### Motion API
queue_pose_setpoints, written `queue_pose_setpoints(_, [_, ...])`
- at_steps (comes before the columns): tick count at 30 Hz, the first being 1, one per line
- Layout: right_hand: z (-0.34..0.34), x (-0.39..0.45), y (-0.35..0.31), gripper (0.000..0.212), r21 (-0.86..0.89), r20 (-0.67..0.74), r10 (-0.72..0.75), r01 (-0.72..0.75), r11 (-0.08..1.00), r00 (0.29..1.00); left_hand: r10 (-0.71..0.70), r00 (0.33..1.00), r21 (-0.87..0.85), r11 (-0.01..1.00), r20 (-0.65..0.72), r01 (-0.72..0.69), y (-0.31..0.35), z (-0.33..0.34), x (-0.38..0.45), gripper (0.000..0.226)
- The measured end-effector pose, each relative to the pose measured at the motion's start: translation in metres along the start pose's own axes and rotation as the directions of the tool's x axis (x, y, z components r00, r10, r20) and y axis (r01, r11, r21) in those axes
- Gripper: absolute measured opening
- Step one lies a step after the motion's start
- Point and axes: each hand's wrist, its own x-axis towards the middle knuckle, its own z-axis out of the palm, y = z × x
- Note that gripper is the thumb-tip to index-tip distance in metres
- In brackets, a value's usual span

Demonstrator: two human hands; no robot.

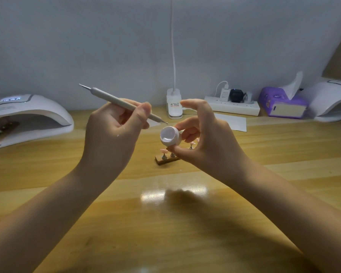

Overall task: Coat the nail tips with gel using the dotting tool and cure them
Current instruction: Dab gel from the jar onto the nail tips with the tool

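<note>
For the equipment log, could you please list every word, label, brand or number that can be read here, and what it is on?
Nothing can be read for certain.
Lamp base: a small label with red marks, too blurred to read.
White charger: fine print, too small.
Left curing lamp: lit display, blurred.
Right curing lamp: lit display, cut off by the frame edge.
Purple tissue pack: pattern only, no legible words.

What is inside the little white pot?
The little white pot in the right hand holds pale, glossy gel; its depth can't be seen. The dotting tool tip is outside.

Grey dotting tool (114, 100), white gel pot (168, 137), pink nail tips (163, 150), purple tissue pack (282, 102), yellow wood-grain table (165, 223).
</note>
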Motion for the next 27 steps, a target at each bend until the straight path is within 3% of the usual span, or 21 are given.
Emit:
queue_pose_setpoints(8, [-0.001,-0.001,0.002,0.078,0.009,-0.014,0.042,-0.042,0.999,0.999,-0.177,0.981,-0.192,0.969,-0.084,0.158,-0.005,-0.005,0.009,0.025])
queue_pose_setpoints(12, [-0.002,-0.001,0.0,0.078,0.04,-0.024,0.068,-0.067,0.997,0.997,-0.298,0.954,-0.239,0.93,-0.037,0.281,-0.011,-0.004,0.012,0.032])
queue_pose_setpoints(17, [-0.002,-0.001,-0.002,0.078,0.046,-0.037,0.066,-0.065,0.997,0.997,-0.491,0.868,-0.267,0.829,0.071,0.491,-0.021,-0.002,0.014,0.032])
queue_pose_setpoints(23, [-0.003,0.0,-0.002,0.078,0.075,-0.035,0.076,-0.073,0.994,0.996,-0.524,0.84,-0.286,0.791,0.137,0.54,-0.023,0.0,0.013,0.036])
queue_pose_setpoints(27, [-0.005,0.002,0.005,0.076,0.218,-0.016,0.195,-0.187,0.958,0.981,-0.481,0.86,-0.416,0.756,0.17,0.505,-0.021,-0.001,0.014,0.026])
